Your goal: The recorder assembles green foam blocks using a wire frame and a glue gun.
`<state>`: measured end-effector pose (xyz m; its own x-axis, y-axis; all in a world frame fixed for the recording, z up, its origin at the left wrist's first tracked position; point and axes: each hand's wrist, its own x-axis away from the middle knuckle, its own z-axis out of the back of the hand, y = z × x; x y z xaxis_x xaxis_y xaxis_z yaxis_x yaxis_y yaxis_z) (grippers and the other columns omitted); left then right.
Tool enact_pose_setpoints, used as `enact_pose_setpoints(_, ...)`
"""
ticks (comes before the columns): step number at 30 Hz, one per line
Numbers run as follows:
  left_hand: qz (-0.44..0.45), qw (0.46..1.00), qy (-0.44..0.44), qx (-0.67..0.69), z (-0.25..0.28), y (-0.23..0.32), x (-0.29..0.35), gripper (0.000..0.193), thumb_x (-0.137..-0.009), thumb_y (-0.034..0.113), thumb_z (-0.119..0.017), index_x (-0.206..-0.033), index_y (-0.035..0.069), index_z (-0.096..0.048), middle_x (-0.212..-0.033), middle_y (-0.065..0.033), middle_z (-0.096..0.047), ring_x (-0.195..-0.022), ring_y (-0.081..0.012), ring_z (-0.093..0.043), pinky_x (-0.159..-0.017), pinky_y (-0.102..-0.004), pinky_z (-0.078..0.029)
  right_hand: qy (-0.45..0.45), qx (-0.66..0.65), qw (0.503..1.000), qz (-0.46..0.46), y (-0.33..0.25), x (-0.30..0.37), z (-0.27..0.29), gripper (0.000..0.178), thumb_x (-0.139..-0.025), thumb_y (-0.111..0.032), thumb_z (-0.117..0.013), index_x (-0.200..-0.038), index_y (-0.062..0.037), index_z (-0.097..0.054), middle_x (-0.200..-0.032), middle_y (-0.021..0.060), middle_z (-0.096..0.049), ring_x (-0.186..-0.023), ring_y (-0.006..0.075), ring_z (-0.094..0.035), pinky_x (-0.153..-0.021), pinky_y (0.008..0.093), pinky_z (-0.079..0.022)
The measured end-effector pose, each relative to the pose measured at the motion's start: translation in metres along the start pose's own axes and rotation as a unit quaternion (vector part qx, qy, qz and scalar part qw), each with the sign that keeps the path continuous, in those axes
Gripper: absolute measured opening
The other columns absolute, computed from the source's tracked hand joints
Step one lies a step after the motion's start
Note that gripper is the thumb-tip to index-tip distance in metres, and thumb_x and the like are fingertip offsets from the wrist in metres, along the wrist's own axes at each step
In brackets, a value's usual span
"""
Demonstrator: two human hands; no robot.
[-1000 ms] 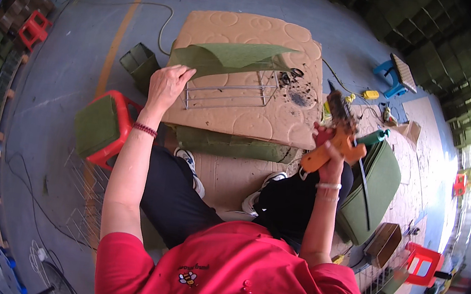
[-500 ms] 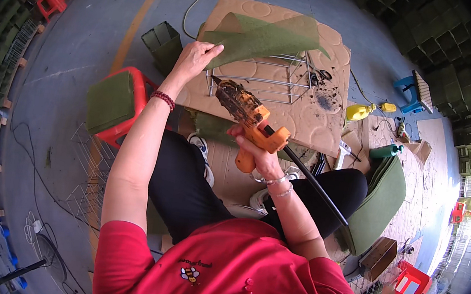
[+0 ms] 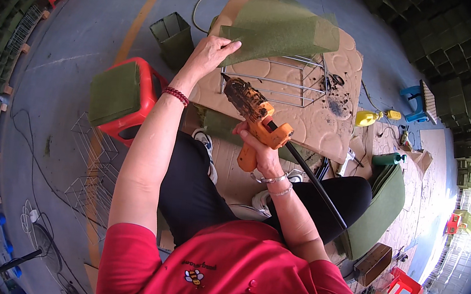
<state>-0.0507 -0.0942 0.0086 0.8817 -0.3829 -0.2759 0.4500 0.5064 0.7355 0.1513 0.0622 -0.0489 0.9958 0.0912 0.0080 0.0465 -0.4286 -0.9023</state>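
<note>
An orange hot glue gun [image 3: 264, 128] with a blackened front is gripped in my right hand [image 3: 263, 153]. A long black glue stick [image 3: 319, 186] runs out of its back toward my knee. Its nozzle points up and left, close to a corner of the metal wire frame [image 3: 277, 98]. That frame lies on the cardboard-covered work surface [image 3: 302, 129]. Between its thumb and fingers my left hand [image 3: 208, 55] pinches the near left edge of a thin green sheet [image 3: 278, 35]. The sheet hangs above the far side of the frame and partly hides it.
Black-handled scissors [image 3: 333, 81] lie beside dark glue smears. To the left stand a red stool [image 3: 151, 92] with green sheets on it and a green box [image 3: 170, 30]. A yellow bottle [image 3: 367, 117], blue stool [image 3: 420, 102] and stacked green sheets [image 3: 378, 205] are to the right.
The green sheet has swung so that its far part is raised and spread differently; my left hand still pinches its edge. The whole view has shifted slightly. The glue gun stays in my right hand.
</note>
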Motion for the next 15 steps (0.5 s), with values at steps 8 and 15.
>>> enact_pose_setpoints(8,0.036,0.999,-0.016,0.001,0.0004,0.0044,0.0009,0.055,-0.09,0.046,-0.054,-0.08,-0.008,-0.056,-0.058,-0.0169,-0.036,-0.055,-0.0246,-0.034,-0.057,-0.0379,-0.037,0.009,-0.005,1.0,-0.008,0.002,-0.0022,0.0007,0.015,-0.085,-0.003,-0.062,-0.096,-0.0046,-0.051,-0.089,0.0035,-0.057,-0.089,0.0151,-0.057,-0.084,0.0298,-0.043)
enact_pose_setpoints(15,0.036,0.999,-0.004,0.007,-0.0015,0.0043,0.0014,0.056,-0.091,0.047,-0.053,-0.08,-0.008,-0.056,-0.057,-0.0155,-0.034,-0.055,-0.0229,-0.034,-0.056,-0.0372,-0.036,0.013,-0.009,1.0,-0.006,-0.0003,-0.0027,0.0006,0.017,-0.085,-0.003,-0.062,-0.098,-0.0038,-0.052,-0.089,0.0035,-0.058,-0.088,0.0149,-0.057,-0.082,0.0297,-0.044)
